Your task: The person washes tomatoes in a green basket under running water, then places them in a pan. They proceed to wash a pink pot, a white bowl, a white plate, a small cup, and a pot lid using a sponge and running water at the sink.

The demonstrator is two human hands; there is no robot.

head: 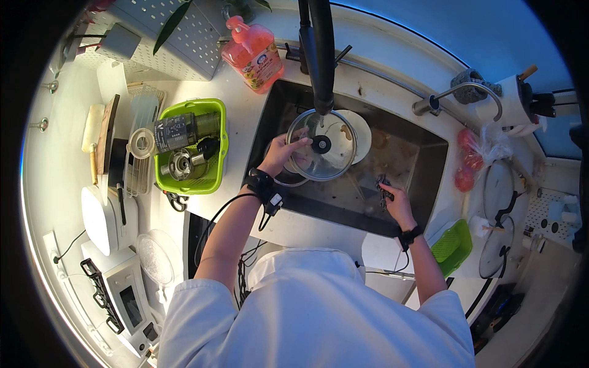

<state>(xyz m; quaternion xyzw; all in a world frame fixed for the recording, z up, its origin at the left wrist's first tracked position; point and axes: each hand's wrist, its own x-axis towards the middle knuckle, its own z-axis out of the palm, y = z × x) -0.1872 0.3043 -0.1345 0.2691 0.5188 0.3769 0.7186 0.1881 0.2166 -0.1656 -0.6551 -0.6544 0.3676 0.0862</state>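
Observation:
A round glass pot lid [338,158] with a black knob [321,144] is in my left hand [281,154], held by its left side over the sink [425,184]. The black faucet's spout [322,92] ends just above the lid. In my right hand [399,208] is a crumpled dark scrubbing cloth or pad [383,186], apart from the lid, over the sink's right front part. A white plate [362,133] lies partly behind the lid. Under my left hand shows the rim of a round vessel [294,182], mostly hidden. Thin sticks, perhaps chopsticks [354,186], lie on the sink floor.
Left of the sink, a green basket [221,170] holds blender parts [175,135]. A pink soap bottle [255,62] stands at the back. To the right are red fruits in a plastic bag [469,158], more lids [498,188] and a green colander [453,248]. Cables hang from both wrists.

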